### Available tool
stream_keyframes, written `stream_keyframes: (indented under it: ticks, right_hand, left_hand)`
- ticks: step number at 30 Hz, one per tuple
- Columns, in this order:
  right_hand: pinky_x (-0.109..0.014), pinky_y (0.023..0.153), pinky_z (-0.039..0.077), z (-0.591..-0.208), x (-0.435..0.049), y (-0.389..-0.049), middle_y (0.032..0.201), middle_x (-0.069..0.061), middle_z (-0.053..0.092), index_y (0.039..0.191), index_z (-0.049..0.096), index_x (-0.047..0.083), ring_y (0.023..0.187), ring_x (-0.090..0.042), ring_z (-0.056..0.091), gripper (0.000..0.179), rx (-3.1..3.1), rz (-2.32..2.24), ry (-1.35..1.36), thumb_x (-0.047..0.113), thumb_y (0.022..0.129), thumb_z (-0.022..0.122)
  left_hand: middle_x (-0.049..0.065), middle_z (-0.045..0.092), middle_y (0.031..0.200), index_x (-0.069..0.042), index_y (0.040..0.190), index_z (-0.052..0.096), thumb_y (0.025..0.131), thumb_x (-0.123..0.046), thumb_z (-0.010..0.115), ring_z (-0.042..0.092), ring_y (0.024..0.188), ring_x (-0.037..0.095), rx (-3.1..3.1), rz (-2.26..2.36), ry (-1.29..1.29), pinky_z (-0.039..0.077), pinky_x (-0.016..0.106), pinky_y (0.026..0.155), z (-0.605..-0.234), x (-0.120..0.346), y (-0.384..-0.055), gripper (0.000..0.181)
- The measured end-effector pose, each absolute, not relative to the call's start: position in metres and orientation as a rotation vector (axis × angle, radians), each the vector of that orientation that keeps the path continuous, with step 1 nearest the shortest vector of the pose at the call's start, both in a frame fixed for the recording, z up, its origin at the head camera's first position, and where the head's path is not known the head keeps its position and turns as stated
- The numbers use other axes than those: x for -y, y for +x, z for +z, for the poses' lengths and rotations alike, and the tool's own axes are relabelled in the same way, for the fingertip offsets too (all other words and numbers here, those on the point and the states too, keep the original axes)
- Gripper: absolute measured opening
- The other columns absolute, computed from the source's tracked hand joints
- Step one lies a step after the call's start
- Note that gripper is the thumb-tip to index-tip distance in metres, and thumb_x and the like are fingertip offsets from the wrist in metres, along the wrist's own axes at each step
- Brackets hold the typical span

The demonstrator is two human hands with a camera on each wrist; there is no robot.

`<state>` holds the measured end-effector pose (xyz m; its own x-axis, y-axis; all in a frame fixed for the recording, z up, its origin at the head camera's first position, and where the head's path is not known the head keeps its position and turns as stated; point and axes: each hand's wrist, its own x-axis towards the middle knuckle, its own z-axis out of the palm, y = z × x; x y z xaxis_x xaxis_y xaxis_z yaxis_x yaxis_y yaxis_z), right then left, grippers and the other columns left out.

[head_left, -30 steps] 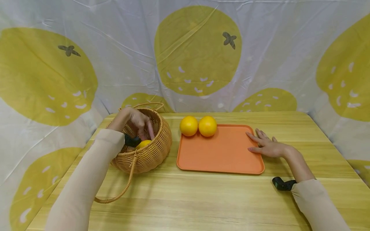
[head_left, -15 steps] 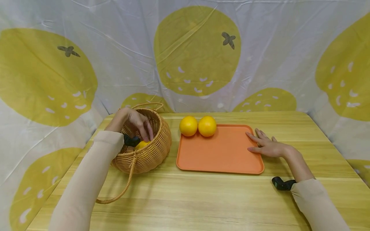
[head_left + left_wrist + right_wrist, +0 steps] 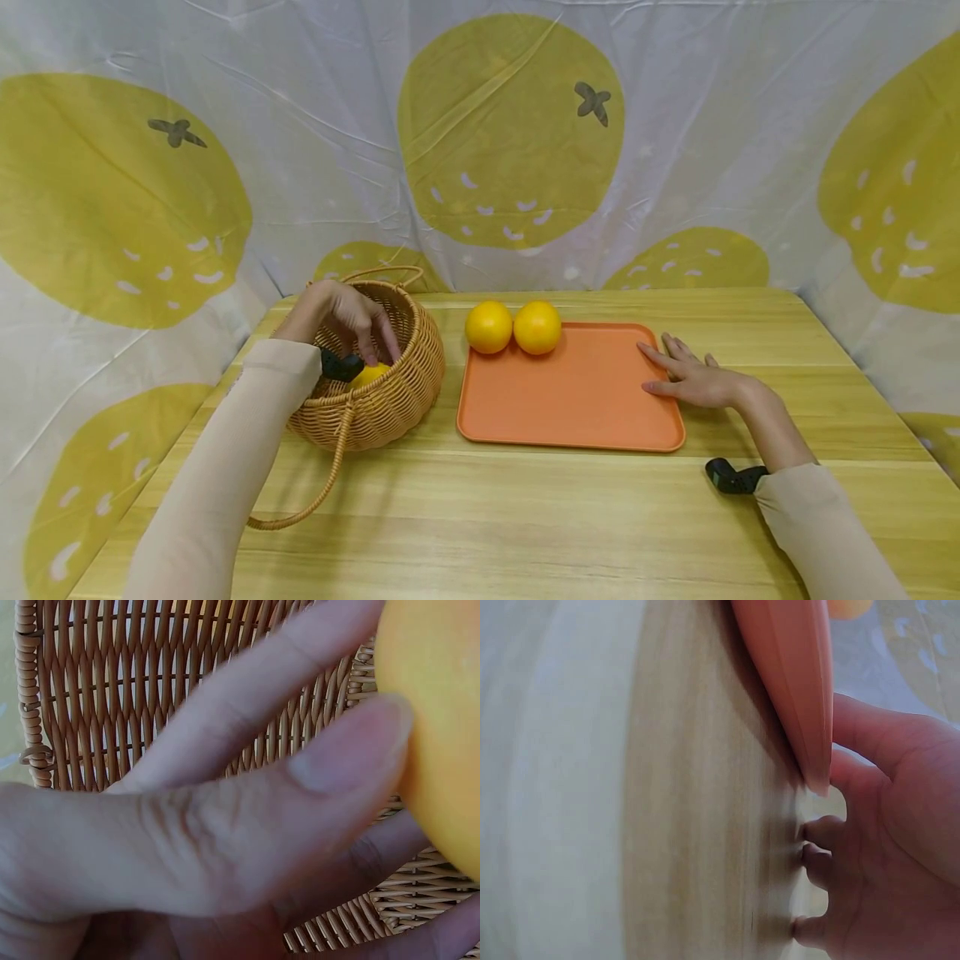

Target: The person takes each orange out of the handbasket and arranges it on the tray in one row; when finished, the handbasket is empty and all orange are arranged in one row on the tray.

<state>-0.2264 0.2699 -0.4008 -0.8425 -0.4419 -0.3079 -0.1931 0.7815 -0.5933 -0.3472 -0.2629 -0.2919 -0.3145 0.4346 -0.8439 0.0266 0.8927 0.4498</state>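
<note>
My left hand (image 3: 356, 321) reaches down into a round wicker basket (image 3: 408, 387) on the left of the table. Inside, its thumb and fingers grip an orange (image 3: 442, 735), the thumb pressed against the near side of the peel. The basket wall hides part of that fruit in the head view. On the right, my right hand (image 3: 701, 383) lies with straight, spread fingers over the right edge of an orange-coloured rectangular tray (image 3: 570, 400). In the right wrist view, several of its fingertips rest on the tabletop beside the tray.
Two more oranges, one on the left (image 3: 489, 327) and one on the right (image 3: 537, 327), sit side by side at the tray's back left corner. A basket handle (image 3: 315, 500) hangs down to the wooden table (image 3: 525, 517). A fruit-printed cloth (image 3: 322, 167) stands behind.
My left fingers have shifted slightly around the orange in the basket. The right hand, the tray and the two oranges by it stay where they were.
</note>
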Motion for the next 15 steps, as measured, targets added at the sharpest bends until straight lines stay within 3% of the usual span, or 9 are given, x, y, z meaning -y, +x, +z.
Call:
stream_keyframes:
  ticks: [10, 15]
  right_hand:
    - [-0.079, 0.112, -0.014, -0.4007, -0.2703, -0.2269, 0.167, -0.035, -0.015, 0.165, 0.012, 0.002, 0.154, -0.055, -0.018, 0.087, -2.538, -0.777, -0.481, 0.045, 0.105, 0.057]
    - [-0.079, 0.112, -0.014, -0.4004, -0.2703, -0.2267, 0.167, -0.036, -0.015, 0.165, 0.012, 0.002, 0.154, -0.055, -0.017, 0.088, -2.538, -0.781, -0.480, 0.045, 0.104, 0.057]
  left_hand:
    - [-0.006, 0.065, 0.082, -0.010, 0.125, 0.076, 0.093, 0.001, 0.067, 0.045, 0.065, 0.005, -1.842, 0.459, 0.321, 0.043, 0.024, 0.060, -0.2913, 0.2617, -0.3461, 0.035]
    - [-0.008, 0.070, 0.087, -0.013, 0.118, 0.079, 0.094, -0.009, 0.072, 0.047, 0.069, 0.005, -1.844, 0.465, 0.310, 0.044, 0.023, 0.063, -0.2914, 0.2608, -0.3449, 0.026]
